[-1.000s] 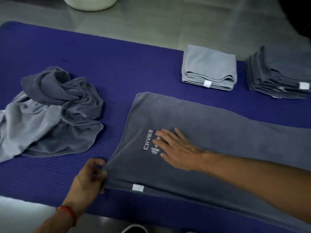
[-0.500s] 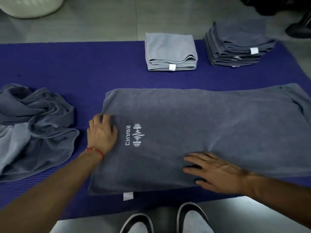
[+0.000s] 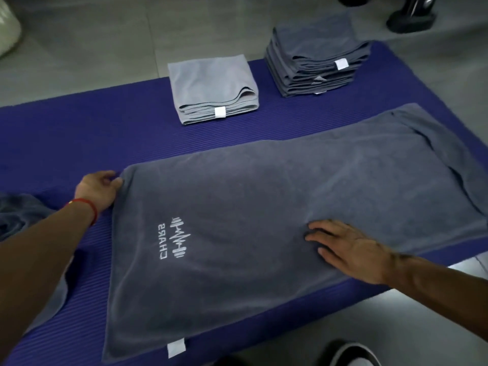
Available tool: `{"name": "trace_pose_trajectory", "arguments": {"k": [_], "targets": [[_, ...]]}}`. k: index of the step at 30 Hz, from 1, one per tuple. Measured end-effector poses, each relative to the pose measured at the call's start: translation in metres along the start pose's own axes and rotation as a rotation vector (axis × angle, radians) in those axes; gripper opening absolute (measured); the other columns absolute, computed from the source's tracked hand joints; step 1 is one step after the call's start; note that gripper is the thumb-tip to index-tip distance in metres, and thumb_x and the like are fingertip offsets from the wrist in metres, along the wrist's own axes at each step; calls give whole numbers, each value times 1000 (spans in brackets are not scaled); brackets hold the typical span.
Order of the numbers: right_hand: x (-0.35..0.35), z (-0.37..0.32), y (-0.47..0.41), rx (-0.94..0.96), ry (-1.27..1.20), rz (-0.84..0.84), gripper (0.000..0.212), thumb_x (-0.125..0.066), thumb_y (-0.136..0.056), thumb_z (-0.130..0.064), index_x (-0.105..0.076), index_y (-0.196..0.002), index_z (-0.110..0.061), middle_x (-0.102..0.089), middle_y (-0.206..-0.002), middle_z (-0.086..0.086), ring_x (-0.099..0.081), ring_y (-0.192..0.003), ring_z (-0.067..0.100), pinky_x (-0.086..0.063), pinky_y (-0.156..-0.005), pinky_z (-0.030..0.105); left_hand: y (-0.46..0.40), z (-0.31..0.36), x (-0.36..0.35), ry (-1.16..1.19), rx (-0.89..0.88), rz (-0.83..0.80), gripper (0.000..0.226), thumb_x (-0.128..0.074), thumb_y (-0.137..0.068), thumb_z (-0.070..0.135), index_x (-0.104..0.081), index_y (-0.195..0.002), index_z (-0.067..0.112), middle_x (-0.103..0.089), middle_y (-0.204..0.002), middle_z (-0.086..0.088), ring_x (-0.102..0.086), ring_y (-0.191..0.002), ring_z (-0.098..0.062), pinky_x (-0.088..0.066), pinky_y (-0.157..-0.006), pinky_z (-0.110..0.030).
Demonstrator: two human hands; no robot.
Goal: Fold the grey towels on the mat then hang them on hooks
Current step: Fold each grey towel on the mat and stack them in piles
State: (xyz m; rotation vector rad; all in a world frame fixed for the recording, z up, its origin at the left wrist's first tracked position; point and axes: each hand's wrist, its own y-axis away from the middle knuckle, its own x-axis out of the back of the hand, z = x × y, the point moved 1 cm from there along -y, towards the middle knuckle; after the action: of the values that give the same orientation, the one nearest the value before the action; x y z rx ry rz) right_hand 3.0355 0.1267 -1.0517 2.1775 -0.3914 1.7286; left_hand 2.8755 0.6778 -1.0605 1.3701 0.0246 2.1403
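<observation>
Item: grey towel (image 3: 277,207), folded lengthwise, is being laid flat across the purple mat (image 3: 79,133), its long side running from lower left to upper right. White embroidered lettering (image 3: 171,240) is being shown face up near its left end, and a white tag (image 3: 175,348) is being shown at the near left corner.

Left hand (image 3: 99,187): the towel's far left corner is being pinched by curled fingers and thumb; a red thread band (image 3: 88,207) is being worn at the wrist.

Right hand (image 3: 348,249): the towel's near edge is being pressed flat, with fingers straight and slightly spread.

Folded light grey towel (image 3: 211,85): is being kept on the mat's far side, apart from the flat towel.

Stack of folded dark grey towels (image 3: 317,56): is being kept just right of the light one, at the mat's far edge.

Crumpled towel (image 3: 18,215): is being partly hidden behind the left forearm at the left edge.

Shoe (image 3: 353,355): is being shown at the bottom edge, on the grey floor (image 3: 105,35).
</observation>
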Motion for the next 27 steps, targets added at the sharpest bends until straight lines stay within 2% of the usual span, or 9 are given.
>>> {"name": "trace_pose_trajectory", "arguments": {"k": [4, 8, 11, 14, 17, 19, 22, 24, 27], "targets": [[-2, 4, -15, 57, 46, 26, 32, -41, -98, -40, -63, -117, -25, -55, -123, -2, -63, -104, 19, -58, -85, 41, 3, 20, -1, -178, -49, -21, 16, -66, -92, 19, -72, -99, 6, -71, -110, -21, -63, -108, -39, -48, -96, -45], [-6, 4, -29, 67, 100, 75, 30, -41, -95, -37, -65, -106, -22, -56, -111, 0, -64, -91, 22, -58, -76, 42, 6, 26, 10, -189, 55, 187, 23, -55, -95, 13, -56, -117, 6, -56, -125, -30, -55, -115, -51, -46, -98, -52], [-1, 11, -37, 67, 119, 95, 35, -41, -95, -35, -67, -112, -18, -58, -114, 2, -63, -93, 23, -57, -77, 42, 8, 36, 15, -269, 72, 267, 34, -56, -93, 11, -48, -125, 3, -49, -130, -30, -47, -121, -51, -43, -99, -59], [10, 37, -51, -7, 137, 85, 41, -40, -96, -37, -66, -121, -17, -59, -124, 4, -60, -105, 24, -55, -83, 43, 22, 80, -9, -510, -220, 327, 39, -62, -84, 11, -52, -121, 0, -48, -126, -29, -42, -118, -47, -41, -93, -61], [27, 80, -68, -127, 169, 91, 45, -38, -96, -37, -63, -126, -15, -58, -129, 8, -57, -113, 28, -50, -91, 44, 71, 144, -69, -672, -784, 210, 37, -58, -83, 26, -62, -116, 9, -50, -135, -20, -45, -120, -43, -41, -91, -58], [42, 113, -78, -227, 210, 81, 47, -36, -96, -38, -60, -129, -15, -58, -130, 8, -58, -115, 30, -48, -94, 46, 115, 191, -123, -657, -1028, 89, 49, -41, -88, 39, -63, -127, 19, -47, -148, -15, -43, -132, -42, -38, -100, -61], [63, 156, -93, -395, 238, 88, 45, -36, -101, -36, -57, -132, -12, -58, -130, 10, -58, -116, 33, -45, -97, 50, 161, 250, -197, -651, -1117, -88, 57, -25, -100, 48, -34, -154, 33, -18, -167, -7, -16, -152, -38, -20, -114, -66], [72, 186, -104, -489, 228, 103, 39, -40, -104, -32, -55, -134, -11, -57, -133, 11, -55, -121, 35, -43, -100, 51, 166, 267, -231, -685, -1102, -132, 59, -19, -103, 51, -11, -160, 36, -1, -169, -3, 3, -155, -36, -6, -118, -67], [80, 231, -128, -560, 190, 69, 37, -41, -107, -28, -53, -139, -15, -54, -139, 10, -50, -128, 34, -39, -104, 51, 161, 262, -250, -701, -1016, -122, 63, -16, -101, 55, -6, -160, 37, 1, -170, -2, 8, -155, -36, -2, -118, -67]]}}
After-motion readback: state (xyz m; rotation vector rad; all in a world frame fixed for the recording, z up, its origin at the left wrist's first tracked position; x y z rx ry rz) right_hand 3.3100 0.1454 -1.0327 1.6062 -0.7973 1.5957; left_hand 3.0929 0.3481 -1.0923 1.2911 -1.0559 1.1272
